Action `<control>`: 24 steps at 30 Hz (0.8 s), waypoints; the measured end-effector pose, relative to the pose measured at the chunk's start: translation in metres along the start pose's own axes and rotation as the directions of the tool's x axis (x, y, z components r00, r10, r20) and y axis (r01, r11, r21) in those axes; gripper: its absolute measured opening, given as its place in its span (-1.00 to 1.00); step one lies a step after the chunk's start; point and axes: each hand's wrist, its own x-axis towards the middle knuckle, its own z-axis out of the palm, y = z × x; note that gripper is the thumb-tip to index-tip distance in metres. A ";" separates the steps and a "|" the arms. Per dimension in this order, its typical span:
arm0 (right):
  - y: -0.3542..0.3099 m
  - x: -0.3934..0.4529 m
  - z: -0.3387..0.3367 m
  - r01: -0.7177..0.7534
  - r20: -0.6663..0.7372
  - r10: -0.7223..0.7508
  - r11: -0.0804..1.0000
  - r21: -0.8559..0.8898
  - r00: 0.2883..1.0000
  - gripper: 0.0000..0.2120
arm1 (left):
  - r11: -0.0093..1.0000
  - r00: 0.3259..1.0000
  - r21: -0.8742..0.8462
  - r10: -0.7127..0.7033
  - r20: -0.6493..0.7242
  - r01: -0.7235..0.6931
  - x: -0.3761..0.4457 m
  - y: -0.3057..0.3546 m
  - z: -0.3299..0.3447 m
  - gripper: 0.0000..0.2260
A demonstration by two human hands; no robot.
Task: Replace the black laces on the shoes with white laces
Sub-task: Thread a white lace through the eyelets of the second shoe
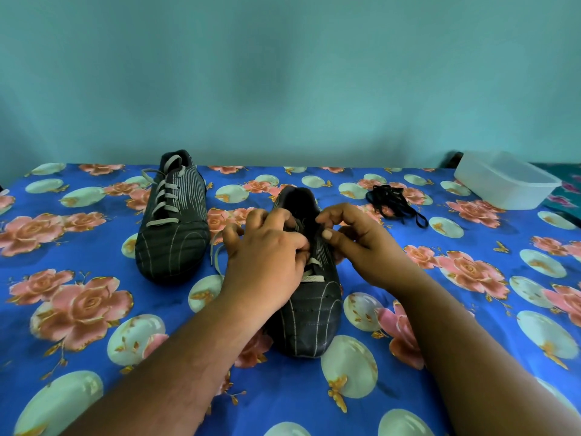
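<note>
Left hand (267,262) and right hand (361,247), fingers curled, pinching white lace (311,278) over near shoe (309,325).

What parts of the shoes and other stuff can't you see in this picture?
- Upper eyelets of the near shoe, head view: covered by the left hand and right hand.
- White lace: its far stretch vanishes under the left hand.
- Plastic box: contents unreadable through cloudy walls.
- Black laces: too tangled to count.

Both hands (267,247) (361,243) apparently pinching white lace (311,278) over shoe (308,322).
</note>
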 end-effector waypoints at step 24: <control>0.006 -0.001 -0.026 -0.335 0.001 0.344 0.914 0.230 0.939 -0.84 | 0.967 0.996 -0.247 -0.072 -0.046 0.058 -0.003 -0.006 0.007 -0.87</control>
